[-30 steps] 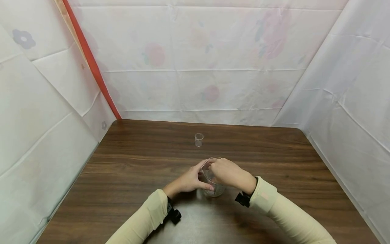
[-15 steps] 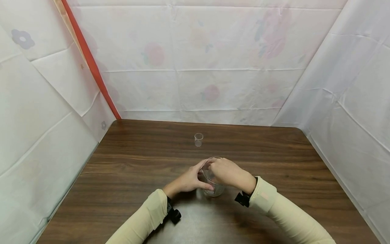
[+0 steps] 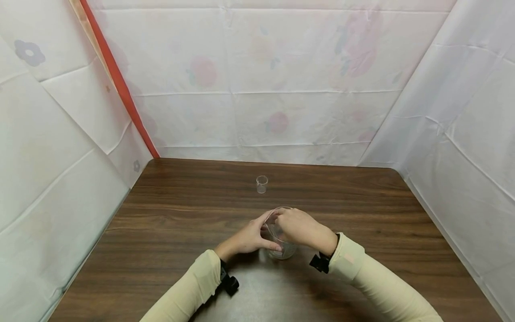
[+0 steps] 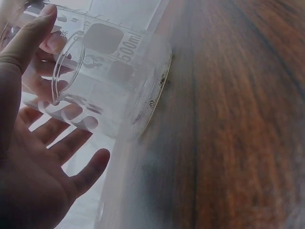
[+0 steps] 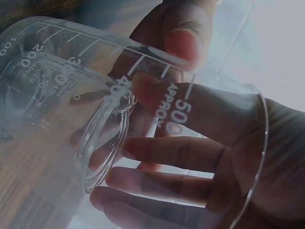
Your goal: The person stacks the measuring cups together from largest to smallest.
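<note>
Fingers of my right hand (image 3: pixel 306 228) reach down through the mouth of the big beaker (image 3: pixel 284 250), and from the head view my knuckles cover most of what they do there. The hazy right wrist view shows the fingertips at the rim of an inner beaker (image 5: pixel 57 100), nested within; whether that grip pinches the rim or only touches it, I cannot tell. My left hand (image 3: pixel 253 237) holds the big beaker, thumb across its near side, fingers round the back and partly hidden. It is about midway between the tabletop's (image 3: pixel 181 201) left and right edges, well apart from the far edge; whether its base sits flat is hard to make out. The near edge is cut off, and so are both my sleeves (image 3: pixel 185 286).

I count three beakers: the nested pair, and a small beaker (image 3: pixel 262 184) standing near the middle of the far edge. Two hands, two sleeves, two wrist cameras (image 3: pixel 230 285), one red strip (image 3: pixel 120 80) slanting down to the far left corner.
</note>
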`<state>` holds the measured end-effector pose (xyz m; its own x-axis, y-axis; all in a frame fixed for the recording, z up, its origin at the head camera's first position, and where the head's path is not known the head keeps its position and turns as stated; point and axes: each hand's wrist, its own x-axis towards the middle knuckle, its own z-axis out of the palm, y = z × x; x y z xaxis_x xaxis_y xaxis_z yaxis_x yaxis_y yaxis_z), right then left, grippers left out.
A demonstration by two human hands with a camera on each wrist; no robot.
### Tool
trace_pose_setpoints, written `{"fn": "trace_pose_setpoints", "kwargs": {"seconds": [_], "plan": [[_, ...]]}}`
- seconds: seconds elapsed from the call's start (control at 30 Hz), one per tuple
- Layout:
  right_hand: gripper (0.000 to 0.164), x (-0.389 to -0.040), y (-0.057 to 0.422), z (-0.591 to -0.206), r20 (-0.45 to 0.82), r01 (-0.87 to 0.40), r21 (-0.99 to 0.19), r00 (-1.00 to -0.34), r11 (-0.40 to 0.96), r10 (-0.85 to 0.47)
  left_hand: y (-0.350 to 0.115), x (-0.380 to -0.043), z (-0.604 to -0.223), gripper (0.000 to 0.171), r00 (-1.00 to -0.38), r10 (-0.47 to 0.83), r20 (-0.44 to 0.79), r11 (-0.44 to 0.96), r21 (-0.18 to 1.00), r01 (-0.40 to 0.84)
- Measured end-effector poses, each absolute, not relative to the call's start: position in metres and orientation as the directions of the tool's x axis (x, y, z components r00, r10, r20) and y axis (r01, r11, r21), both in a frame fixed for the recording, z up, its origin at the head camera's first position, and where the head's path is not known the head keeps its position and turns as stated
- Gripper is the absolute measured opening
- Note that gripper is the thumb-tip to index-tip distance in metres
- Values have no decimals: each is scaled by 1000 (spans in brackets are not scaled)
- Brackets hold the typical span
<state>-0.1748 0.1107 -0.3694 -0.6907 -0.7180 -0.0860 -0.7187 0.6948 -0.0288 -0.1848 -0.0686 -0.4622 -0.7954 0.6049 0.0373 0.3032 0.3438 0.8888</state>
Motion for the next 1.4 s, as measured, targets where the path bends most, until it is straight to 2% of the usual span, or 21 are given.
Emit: {"fn": "trace_pose_setpoints", "kwargs": {"seconds": [0.6, 0.97, 1.4], "plan": [[27, -175, 110, -369, -75, -721, -6, -691, 693, -719, -69, -185, -461, 99, -793, 608, 34, 348, 887, 304], [19, -175, 110, -369, -67, -717, 5, -696, 697, -715, -69, -185, -460, 99, -784, 619, 48, 329, 891, 314], [29, -174, 108, -368, -87, -700, -40, -708, 713, -701, -70, -185, -462, 97, -791, 610, 45, 344, 884, 316]]}}
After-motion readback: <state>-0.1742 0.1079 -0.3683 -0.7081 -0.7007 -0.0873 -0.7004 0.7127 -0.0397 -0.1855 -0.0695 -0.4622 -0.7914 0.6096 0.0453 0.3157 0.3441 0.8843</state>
